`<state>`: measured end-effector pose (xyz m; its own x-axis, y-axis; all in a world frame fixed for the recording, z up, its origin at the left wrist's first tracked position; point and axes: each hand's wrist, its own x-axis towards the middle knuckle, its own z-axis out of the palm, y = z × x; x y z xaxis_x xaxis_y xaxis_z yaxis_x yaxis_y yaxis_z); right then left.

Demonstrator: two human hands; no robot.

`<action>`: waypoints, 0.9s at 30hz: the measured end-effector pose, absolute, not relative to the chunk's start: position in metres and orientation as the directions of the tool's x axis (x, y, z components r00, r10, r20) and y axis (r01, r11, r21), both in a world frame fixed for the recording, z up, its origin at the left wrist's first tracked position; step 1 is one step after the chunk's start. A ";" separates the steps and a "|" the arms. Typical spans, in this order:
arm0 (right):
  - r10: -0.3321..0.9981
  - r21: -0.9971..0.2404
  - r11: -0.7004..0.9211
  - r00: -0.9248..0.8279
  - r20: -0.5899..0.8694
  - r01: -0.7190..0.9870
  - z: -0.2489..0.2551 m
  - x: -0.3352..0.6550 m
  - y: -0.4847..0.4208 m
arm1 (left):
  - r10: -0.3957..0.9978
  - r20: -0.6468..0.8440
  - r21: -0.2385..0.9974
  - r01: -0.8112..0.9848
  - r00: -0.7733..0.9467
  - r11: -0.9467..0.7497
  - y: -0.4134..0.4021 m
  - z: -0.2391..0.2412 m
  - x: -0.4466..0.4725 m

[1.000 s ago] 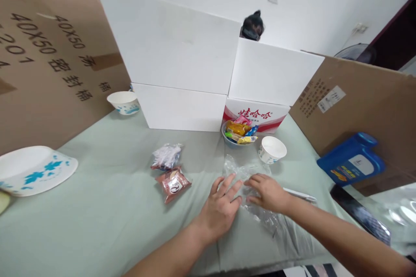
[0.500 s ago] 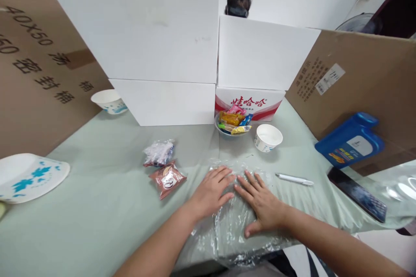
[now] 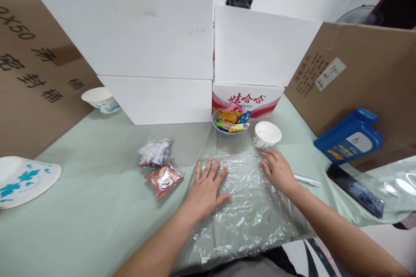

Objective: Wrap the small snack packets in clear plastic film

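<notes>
"Where does the clear plastic sheet (image 3: 243, 214) lie?"

"On the table (image 3: 97, 229), straight in front of the person, spread fairly flat, its near side at the table's front edge."

"And the grip?"

"The left hand (image 3: 206, 190) rests palm down on the sheet's left part, fingers apart, clamped on nothing. The right hand (image 3: 278, 172) is by the far right corner, fingers bent; I can't tell whether thumb and fingertips pinch the film."

"How would it handle?"

"Light and limp, I'd judge. The wrinkles and shine suggest thin film, probably slippery, apt to crease or cling, perhaps easy to tear."

"So where would you take hold?"

"At an edge or corner, between thumb and fingertip. A flat palm would likely just press or slide it. The far corners look handiest."

"Which way does it point?"

"It has no obvious head. The far edge runs roughly left to right, short of the white paper bowl (image 3: 267, 139), and the sides come back toward the person. The slanted view hides which axis is longer."
</notes>
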<state>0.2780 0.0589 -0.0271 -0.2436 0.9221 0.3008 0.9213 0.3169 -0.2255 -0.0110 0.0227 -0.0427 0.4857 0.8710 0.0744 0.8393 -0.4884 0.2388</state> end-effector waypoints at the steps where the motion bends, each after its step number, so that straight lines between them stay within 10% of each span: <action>1: 0.942 -0.289 0.262 -0.179 0.283 0.921 -0.025 0.275 0.067 | 0.854 0.072 0.245 0.821 0.516 -0.516 0.021 -0.042 -0.009; 6: 0.990 -0.649 0.137 -0.077 0.120 0.748 -0.031 0.263 0.093 | 0.667 -0.036 0.334 0.638 0.744 -0.694 0.013 -0.037 0.000; 16: 0.966 -0.889 0.127 0.150 0.212 0.441 -0.035 0.290 0.109 | 0.548 -0.150 0.436 0.552 0.823 -0.710 0.014 -0.034 -0.003; 22: 0.930 -0.819 0.199 0.160 0.331 0.538 -0.035 0.292 0.075 | 0.554 -0.154 0.439 0.559 0.818 -0.703 0.012 -0.032 -0.002; 27: 0.893 -0.255 0.448 -0.419 0.164 0.857 -0.054 0.275 0.036 | 0.710 -0.161 0.364 0.710 0.686 -0.603 0.018 -0.030 -0.009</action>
